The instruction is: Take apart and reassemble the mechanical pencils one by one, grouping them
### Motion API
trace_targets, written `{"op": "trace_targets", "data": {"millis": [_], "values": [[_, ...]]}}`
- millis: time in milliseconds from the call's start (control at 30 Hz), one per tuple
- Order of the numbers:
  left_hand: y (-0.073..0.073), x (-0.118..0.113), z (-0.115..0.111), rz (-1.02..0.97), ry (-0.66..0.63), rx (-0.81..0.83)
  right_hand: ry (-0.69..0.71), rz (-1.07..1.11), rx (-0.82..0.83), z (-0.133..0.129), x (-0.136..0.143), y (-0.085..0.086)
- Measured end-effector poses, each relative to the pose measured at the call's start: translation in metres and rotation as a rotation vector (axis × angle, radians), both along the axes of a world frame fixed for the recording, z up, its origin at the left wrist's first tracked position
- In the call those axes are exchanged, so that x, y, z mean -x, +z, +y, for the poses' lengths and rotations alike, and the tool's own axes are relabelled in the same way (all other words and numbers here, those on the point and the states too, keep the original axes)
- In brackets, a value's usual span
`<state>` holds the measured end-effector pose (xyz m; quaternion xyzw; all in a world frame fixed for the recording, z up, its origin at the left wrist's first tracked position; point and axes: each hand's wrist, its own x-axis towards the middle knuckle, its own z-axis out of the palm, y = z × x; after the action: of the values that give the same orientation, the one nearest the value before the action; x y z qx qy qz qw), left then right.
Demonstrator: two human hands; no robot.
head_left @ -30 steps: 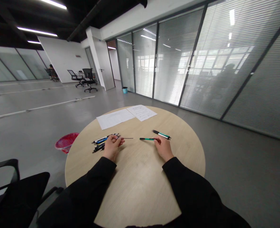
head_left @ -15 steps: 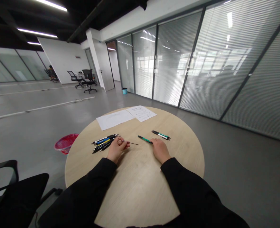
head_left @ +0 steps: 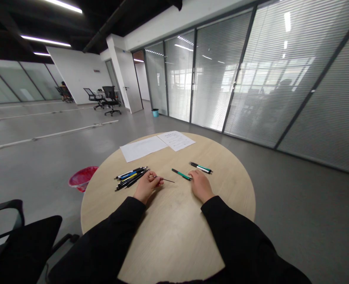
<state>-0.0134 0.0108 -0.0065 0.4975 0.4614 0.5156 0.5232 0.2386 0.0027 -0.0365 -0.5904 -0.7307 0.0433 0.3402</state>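
Observation:
My left hand (head_left: 147, 186) is closed in a pinch around a thin dark pen refill (head_left: 168, 180), whose tip points right over the table. Just left of that hand lies a pile of several pens (head_left: 128, 177), black, blue and yellow ones among them. A green and black pen (head_left: 181, 174) rests flat between my hands. Beside its near end is my right hand (head_left: 201, 185), palm down with slightly bent fingers and nothing visible in them. Beyond the right hand, a few green, white and black pens (head_left: 200, 167) lie together.
Two sheets of paper, one blank-looking (head_left: 143, 148) and one printed (head_left: 176, 141), lie at the far side of the round wooden table (head_left: 174, 236). A red bin (head_left: 81, 178) stands on the floor to the left, near a black chair (head_left: 23, 244).
My right hand has let go of the green and black pen and shifted slightly away from its end. The refill in my left hand has moved a little to the right and down.

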Motion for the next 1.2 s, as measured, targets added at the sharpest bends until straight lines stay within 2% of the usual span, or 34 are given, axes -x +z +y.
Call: {"op": "trace_targets", "data": {"millis": [167,300,433,800,1000,1200], "values": [[0.003,-0.001,-0.003,-0.004,-0.034,0.020,0.021,0.107,-0.046,-0.005,0.004,0.006],[0.004,-0.002,-0.005,-0.002,-0.052,0.006,0.197,0.150,-0.002,-0.014,0.015,0.010],[0.005,-0.003,-0.006,-0.011,-0.051,0.007,0.278,0.127,0.037,-0.020,0.023,0.011],[0.006,-0.003,-0.006,-0.052,-0.074,0.027,0.238,0.090,0.055,-0.020,0.024,0.013],[0.007,0.001,-0.002,-0.027,-0.020,0.015,0.207,0.089,0.048,-0.020,0.025,0.012],[0.006,-0.003,-0.006,-0.017,-0.072,0.007,0.223,0.084,0.054,-0.020,0.027,0.012]]}}
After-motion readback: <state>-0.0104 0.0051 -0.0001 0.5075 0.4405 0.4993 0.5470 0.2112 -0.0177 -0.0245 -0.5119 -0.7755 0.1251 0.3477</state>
